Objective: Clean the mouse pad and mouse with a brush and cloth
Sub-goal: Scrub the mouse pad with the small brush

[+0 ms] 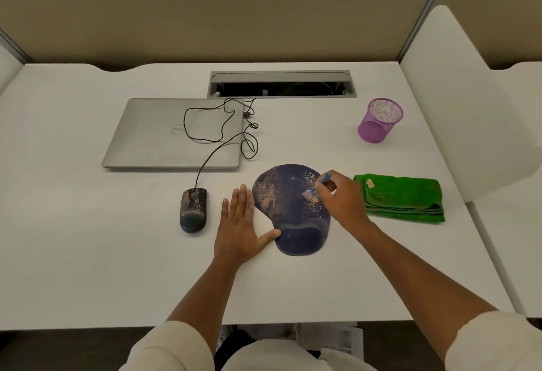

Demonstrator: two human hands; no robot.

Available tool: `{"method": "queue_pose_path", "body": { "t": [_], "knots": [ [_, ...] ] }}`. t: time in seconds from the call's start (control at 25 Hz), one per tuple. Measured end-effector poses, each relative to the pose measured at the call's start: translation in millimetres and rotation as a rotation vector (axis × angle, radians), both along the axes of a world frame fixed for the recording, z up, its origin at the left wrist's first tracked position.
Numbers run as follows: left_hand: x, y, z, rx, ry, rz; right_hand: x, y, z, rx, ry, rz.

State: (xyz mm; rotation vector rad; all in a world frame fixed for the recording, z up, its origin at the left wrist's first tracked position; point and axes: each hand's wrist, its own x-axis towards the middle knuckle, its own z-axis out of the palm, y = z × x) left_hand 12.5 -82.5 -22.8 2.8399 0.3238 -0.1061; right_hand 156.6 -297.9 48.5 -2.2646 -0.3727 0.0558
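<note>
A dark blue mouse pad (289,209) with a wrist rest lies on the white desk, speckled with pale crumbs on its right half. My right hand (340,199) grips a small blue brush (319,184) whose bristles touch the pad's right side. My left hand (242,224) lies flat on the desk, fingers spread, thumb touching the pad's lower left edge. A black wired mouse (193,209), also dusted with crumbs, sits left of that hand. A folded green cloth (401,197) rests just right of the pad.
A closed silver laptop (164,136) lies behind the mouse with the mouse cable (223,124) looped over it. A purple mesh pen cup (379,120) stands at the back right. An open cable hatch (281,84) sits at the desk's rear. White dividers flank the desk.
</note>
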Motion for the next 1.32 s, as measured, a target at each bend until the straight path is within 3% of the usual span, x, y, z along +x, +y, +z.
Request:
{"method": "queue_pose_path", "body": {
  "t": [0.16,0.36,0.72,0.92,1.32],
  "knots": [
    [-0.7,0.7,-1.4,0.030,-0.005,0.000,39.6,10.8,14.3,-0.063,-0.046,-0.005],
    [0.0,0.3,-2.7,0.019,-0.025,0.005,82.8,32.5,8.6,-0.168,-0.045,0.158],
    [1.9,1.3,-6.7,0.041,-0.016,0.001,92.7,28.0,-6.1,-0.322,-0.030,0.271],
    [1.7,1.2,-5.9,0.039,-0.019,-0.015,95.3,33.5,5.1,-0.211,-0.037,0.189],
    [2.6,1.0,-6.3,0.037,-0.015,-0.007,69.0,49.0,-2.6,-0.203,-0.018,0.240]
  ]
}}
